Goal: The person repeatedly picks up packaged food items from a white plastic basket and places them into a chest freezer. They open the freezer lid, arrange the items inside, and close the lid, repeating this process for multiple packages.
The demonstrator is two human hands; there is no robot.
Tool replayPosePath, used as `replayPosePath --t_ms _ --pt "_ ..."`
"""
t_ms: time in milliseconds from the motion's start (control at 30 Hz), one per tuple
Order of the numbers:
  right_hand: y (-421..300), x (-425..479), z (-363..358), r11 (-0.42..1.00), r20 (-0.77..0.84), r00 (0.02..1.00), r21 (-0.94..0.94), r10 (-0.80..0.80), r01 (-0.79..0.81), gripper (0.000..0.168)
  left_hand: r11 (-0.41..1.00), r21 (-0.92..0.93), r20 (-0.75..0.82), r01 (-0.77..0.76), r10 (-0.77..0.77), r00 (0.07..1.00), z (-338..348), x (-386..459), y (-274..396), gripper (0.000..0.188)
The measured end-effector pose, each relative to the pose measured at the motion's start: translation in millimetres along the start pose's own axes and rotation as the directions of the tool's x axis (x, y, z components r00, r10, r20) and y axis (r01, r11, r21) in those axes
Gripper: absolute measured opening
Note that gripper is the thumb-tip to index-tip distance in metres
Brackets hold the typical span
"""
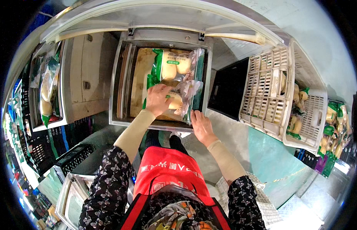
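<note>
Before me is the open chamber of a metal packing machine (209, 86), probably a vacuum sealer, with a stained board (140, 64) in it. Two clear and green plastic bags with pale lotus root pieces lie on the board, their open-looking ends over a bar at the right. My left hand (158, 99) rests on the nearer bag (176, 104), fingers spread over its left part. My right hand (201, 125) is at the chamber's near right corner, its fingertips at the edge of that bag's end. The farther bag (176, 66) lies beyond, untouched.
A raised transparent lid (167, 21) arches over the chamber. At the left, another chamber (63, 86) holds a filled bag (46, 95). White plastic crates (264, 89) stand at the right, one with filled bags (296, 125); more bags (333, 126) lie beyond. Black crates (73, 158) are at the lower left.
</note>
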State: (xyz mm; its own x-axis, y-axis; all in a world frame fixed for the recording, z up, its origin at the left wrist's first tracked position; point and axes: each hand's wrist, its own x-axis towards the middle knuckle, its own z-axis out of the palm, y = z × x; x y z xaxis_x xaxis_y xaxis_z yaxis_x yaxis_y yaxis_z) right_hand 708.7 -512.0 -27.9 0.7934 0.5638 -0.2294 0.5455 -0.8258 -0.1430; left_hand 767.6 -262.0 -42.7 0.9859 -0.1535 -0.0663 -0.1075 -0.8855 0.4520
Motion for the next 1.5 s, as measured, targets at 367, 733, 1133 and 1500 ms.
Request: replayPosePath --t_ms 367,733,1133,1500 --pt "-2.9 -0.9 0.4 1.0 -0.063 0.998 -0.025 0.002 -0.004 0.049 0.567 -0.687 0.144 0.454 -0.506 0.85 41.3 -32.8 -48.6 0.08" --pt "-4.5 -5.1 -1.4 0.999 0.029 0.999 0.022 0.03 -0.03 0.05 0.685 -0.413 0.226 0.6 -0.561 0.796 15.1 -33.5 -23.0 0.073" --pt "111.6 18.4 -321.0 0.886 -0.742 0.544 0.464 0.391 -0.004 0.021 0.935 0.307 -0.745 -0.179 0.353 0.566 -436.2 52.0 59.9 0.028" --pt "40.3 72.2 -292.1 0.781 -0.143 0.973 0.579 -0.184 0.233 0.046 0.888 0.282 0.388 -0.362 0.239 0.89 -309.9 4.9 2.3 0.06"
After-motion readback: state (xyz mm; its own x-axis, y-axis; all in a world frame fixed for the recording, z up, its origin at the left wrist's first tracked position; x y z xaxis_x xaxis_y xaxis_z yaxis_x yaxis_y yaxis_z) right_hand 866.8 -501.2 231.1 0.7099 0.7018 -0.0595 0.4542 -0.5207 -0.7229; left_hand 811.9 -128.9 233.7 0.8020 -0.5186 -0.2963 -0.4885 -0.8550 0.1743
